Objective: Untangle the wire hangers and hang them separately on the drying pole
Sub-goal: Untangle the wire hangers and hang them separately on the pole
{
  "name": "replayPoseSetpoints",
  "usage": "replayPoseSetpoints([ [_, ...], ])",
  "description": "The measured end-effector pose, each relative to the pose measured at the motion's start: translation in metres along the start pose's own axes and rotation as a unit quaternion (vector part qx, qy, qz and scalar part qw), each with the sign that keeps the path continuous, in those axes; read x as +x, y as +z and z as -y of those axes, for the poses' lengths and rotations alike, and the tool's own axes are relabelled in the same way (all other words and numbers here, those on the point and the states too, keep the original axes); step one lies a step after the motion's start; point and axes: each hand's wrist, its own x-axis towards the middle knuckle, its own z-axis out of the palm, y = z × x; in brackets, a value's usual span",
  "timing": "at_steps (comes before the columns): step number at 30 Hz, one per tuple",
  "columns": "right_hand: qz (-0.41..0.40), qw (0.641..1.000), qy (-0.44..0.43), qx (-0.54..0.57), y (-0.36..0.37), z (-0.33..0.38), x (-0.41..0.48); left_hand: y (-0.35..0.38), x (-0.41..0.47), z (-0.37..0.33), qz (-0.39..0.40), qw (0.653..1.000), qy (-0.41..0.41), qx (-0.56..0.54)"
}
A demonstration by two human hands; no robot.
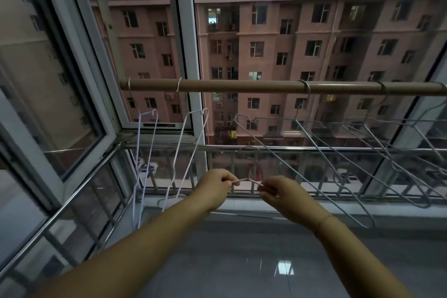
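Observation:
A brown drying pole (242,85) runs across the window at mid height. Two white wire hangers hang on its left part, one (145,152) near the pole's end and one (191,147) beside it. Two more grey hangers (314,147) (396,138) hang on the right part, tilted toward me. Below the pole, my left hand (215,185) and my right hand (278,192) each pinch one shoulder of a thin wire hanger (249,178), whose hook rises between them.
An open window sash (72,94) swings inward at the left. A steel railing (314,150) runs along the sill and down the left side. The tiled ledge (242,261) lies below my arms. An apartment block fills the view outside.

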Motion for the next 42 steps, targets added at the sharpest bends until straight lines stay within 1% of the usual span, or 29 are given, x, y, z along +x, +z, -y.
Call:
replayPoseSetpoints([
  [2, 0.032, 0.999, 0.012, 0.028, -0.003, -0.006, -0.013, 0.004, -0.003, 0.002, -0.01, 1.0, 0.009, 0.019],
  [4, 0.062, 0.991, 0.045, 0.113, -0.006, -0.008, -0.026, 0.013, -0.003, 0.007, -0.023, 0.999, 0.021, 0.039],
  [5, 0.067, 0.981, 0.063, 0.168, -0.006, -0.008, -0.032, 0.019, -0.004, 0.008, -0.043, 0.998, 0.027, 0.043],
  [7, 0.054, 0.961, 0.093, 0.255, -0.005, -0.002, -0.044, 0.029, -0.009, 0.007, -0.105, 0.993, 0.035, 0.029],
  [9, 0.035, 0.946, 0.104, 0.304, -0.004, 0.007, -0.054, 0.036, -0.016, 0.001, -0.15, 0.987, 0.039, -0.032],
  [11, 0.011, 0.931, 0.098, 0.352, -0.004, 0.018, -0.059, 0.039, -0.026, -0.01, -0.138, 0.98, 0.035, -0.136],
  [13, -0.024, 0.91, 0.093, 0.404, -0.008, 0.028, -0.062, 0.038, -0.034, -0.024, -0.098, 0.968, 0.039, -0.228],
  [15, -0.059, 0.897, 0.078, 0.431, -0.017, 0.038, -0.062, 0.034, -0.04, -0.037, -0.06, 0.959, 0.049, -0.271],
  [17, -0.091, 0.896, 0.055, 0.432, -0.026, 0.047, -0.058, 0.028, -0.043, -0.052, -0.035, 0.948, 0.069, -0.309],
  [20, -0.135, 0.888, 0.027, 0.44, -0.041, 0.061, -0.049, 0.014, -0.039, -0.074, -0.036, 0.93, 0.086, -0.356],
  [25, -0.155, 0.875, -0.007, 0.459, -0.061, 0.08, -0.029, -0.007, -0.025, -0.101, -0.058, 0.926, 0.092, -0.361],
  [30, -0.165, 0.877, 0.019, 0.451, -0.06, 0.084, -0.009, -0.013, -0.006, -0.107, -0.066, 0.932, 0.053, -0.352],
  [34, -0.149, 0.872, 0.052, 0.463, -0.049, 0.076, -0.003, -0.012, 0.0, -0.1, -0.027, 0.948, 0.014, -0.318],
  [38, -0.148, 0.886, 0.066, 0.434, -0.046, 0.069, 0.0, -0.018, -0.004, -0.09, 0.008, 0.967, 0.026, -0.252],
  [40, -0.138, 0.908, 0.072, 0.389, -0.048, 0.066, 0.0, -0.027, -0.011, -0.085, 0.016, 0.971, 0.048, -0.235],
  [42, -0.135, 0.935, 0.076, 0.32, -0.049, 0.062, -0.002, -0.042, -0.019, -0.081, -0.018, 0.977, 0.081, -0.199],
])
